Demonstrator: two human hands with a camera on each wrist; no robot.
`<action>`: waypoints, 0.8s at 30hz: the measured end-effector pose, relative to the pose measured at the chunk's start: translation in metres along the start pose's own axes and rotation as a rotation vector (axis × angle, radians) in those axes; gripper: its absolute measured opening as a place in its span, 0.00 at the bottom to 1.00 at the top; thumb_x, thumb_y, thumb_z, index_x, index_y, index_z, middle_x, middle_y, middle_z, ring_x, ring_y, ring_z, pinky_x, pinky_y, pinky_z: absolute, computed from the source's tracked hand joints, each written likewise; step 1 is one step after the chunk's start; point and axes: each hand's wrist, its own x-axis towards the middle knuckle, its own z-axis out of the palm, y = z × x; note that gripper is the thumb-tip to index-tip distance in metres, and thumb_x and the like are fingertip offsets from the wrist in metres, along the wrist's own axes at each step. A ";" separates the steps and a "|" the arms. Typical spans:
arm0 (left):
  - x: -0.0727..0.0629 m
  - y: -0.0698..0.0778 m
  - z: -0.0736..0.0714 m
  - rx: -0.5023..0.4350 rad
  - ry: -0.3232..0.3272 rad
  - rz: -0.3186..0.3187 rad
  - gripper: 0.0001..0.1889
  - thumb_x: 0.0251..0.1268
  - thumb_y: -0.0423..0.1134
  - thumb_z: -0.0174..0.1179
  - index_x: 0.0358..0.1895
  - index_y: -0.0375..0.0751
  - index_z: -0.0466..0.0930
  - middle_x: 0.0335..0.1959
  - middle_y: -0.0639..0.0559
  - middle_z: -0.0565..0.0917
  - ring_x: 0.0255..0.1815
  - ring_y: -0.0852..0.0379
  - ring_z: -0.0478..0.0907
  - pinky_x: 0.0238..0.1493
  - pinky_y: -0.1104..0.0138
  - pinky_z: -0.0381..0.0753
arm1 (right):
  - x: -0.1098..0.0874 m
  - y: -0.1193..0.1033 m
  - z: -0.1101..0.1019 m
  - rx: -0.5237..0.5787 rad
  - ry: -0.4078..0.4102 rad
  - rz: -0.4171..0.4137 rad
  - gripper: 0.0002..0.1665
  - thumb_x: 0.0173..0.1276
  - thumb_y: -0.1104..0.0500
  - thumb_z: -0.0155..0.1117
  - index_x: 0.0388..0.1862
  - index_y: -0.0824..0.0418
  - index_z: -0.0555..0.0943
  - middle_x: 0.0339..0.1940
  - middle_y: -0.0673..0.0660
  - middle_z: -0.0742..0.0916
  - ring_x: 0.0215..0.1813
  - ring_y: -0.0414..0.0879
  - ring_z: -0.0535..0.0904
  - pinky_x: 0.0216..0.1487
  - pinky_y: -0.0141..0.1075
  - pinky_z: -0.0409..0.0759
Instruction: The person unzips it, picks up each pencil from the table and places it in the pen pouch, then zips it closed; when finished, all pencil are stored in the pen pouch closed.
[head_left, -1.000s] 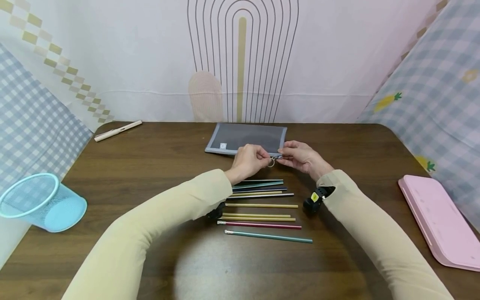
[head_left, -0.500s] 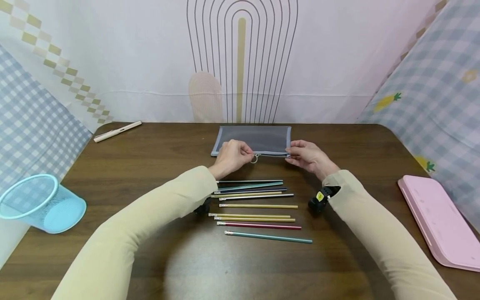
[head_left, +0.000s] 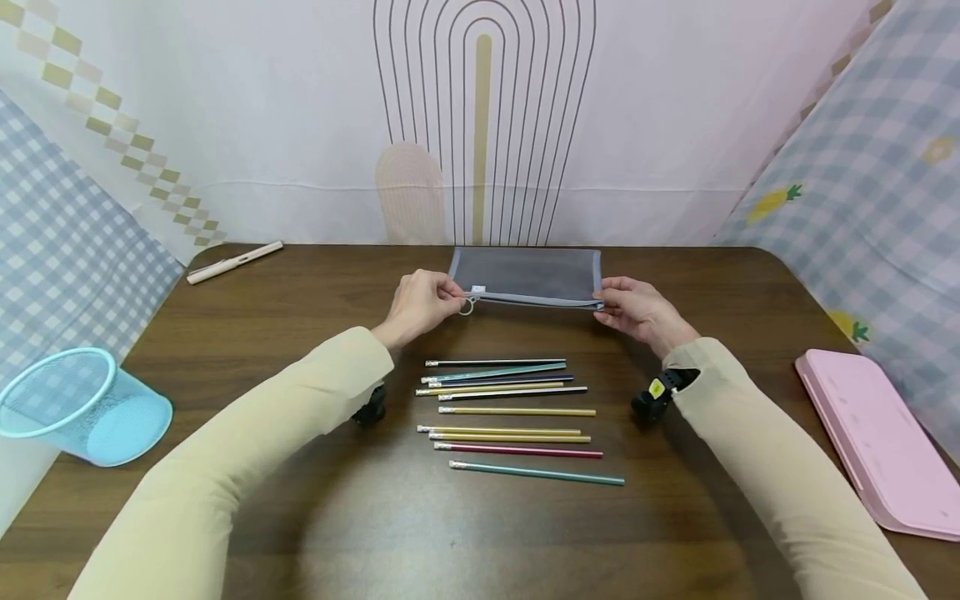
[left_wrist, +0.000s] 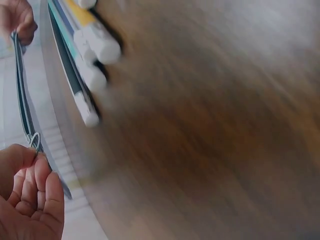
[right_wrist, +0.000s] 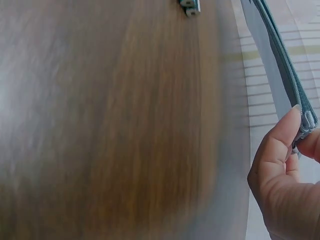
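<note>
Pinching the ring pull with curled fingers, the left hand is holding at the left front corner of the grey pouch. The right hand is gripping the right front corner of this pouch between thumb and fingers. The pouch is spanning between both hands, near the far edge of the table, and its zipper is running along its front edge. On the near side of the pouch, pencils are lying crosswise; a strip of brown wood is showing between. Left of the pouch, a pale pen is resting near the far edge. Farther left and nearer to the person, a blue mesh cup is sitting. Right of the pouch, well apart, a pink case is lying, with wide wood surface between.
</note>
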 end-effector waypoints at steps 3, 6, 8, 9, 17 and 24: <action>-0.001 -0.007 -0.006 0.011 0.010 -0.009 0.04 0.55 0.37 0.64 0.31 0.42 0.87 0.29 0.50 0.87 0.32 0.56 0.81 0.35 0.67 0.77 | -0.001 0.001 -0.006 0.005 0.010 0.002 0.06 0.69 0.68 0.51 0.41 0.59 0.67 0.24 0.48 0.77 0.25 0.37 0.74 0.29 0.24 0.80; -0.001 -0.012 -0.010 0.019 0.012 -0.009 0.04 0.55 0.37 0.64 0.31 0.42 0.87 0.28 0.49 0.87 0.31 0.56 0.81 0.33 0.68 0.75 | -0.001 0.001 -0.011 0.017 0.009 0.009 0.06 0.69 0.68 0.52 0.40 0.59 0.67 0.23 0.48 0.78 0.24 0.37 0.75 0.28 0.25 0.80; -0.002 -0.013 -0.011 0.021 0.010 -0.007 0.04 0.55 0.37 0.64 0.31 0.42 0.87 0.28 0.49 0.87 0.31 0.56 0.81 0.32 0.68 0.74 | -0.001 0.001 -0.012 0.023 0.006 0.010 0.06 0.69 0.68 0.52 0.40 0.59 0.68 0.23 0.48 0.78 0.24 0.37 0.75 0.28 0.25 0.80; -0.002 -0.013 -0.012 0.022 0.009 -0.004 0.04 0.55 0.37 0.64 0.31 0.41 0.87 0.28 0.49 0.87 0.31 0.56 0.81 0.32 0.69 0.74 | -0.001 0.001 -0.012 0.025 0.006 0.011 0.06 0.69 0.68 0.52 0.41 0.59 0.68 0.22 0.48 0.78 0.24 0.37 0.75 0.28 0.25 0.80; -0.004 -0.013 -0.016 0.029 -0.009 -0.001 0.04 0.56 0.35 0.64 0.31 0.39 0.86 0.28 0.48 0.87 0.31 0.55 0.80 0.33 0.69 0.74 | -0.003 0.000 -0.014 0.042 0.003 -0.006 0.06 0.69 0.69 0.52 0.38 0.59 0.69 0.22 0.49 0.79 0.23 0.38 0.76 0.27 0.24 0.80; -0.002 -0.014 -0.016 0.045 -0.010 0.019 0.04 0.56 0.35 0.63 0.31 0.40 0.86 0.28 0.48 0.86 0.31 0.55 0.80 0.34 0.67 0.75 | -0.004 -0.003 -0.018 0.057 0.000 -0.020 0.06 0.69 0.69 0.52 0.37 0.58 0.71 0.21 0.48 0.80 0.22 0.37 0.76 0.26 0.25 0.80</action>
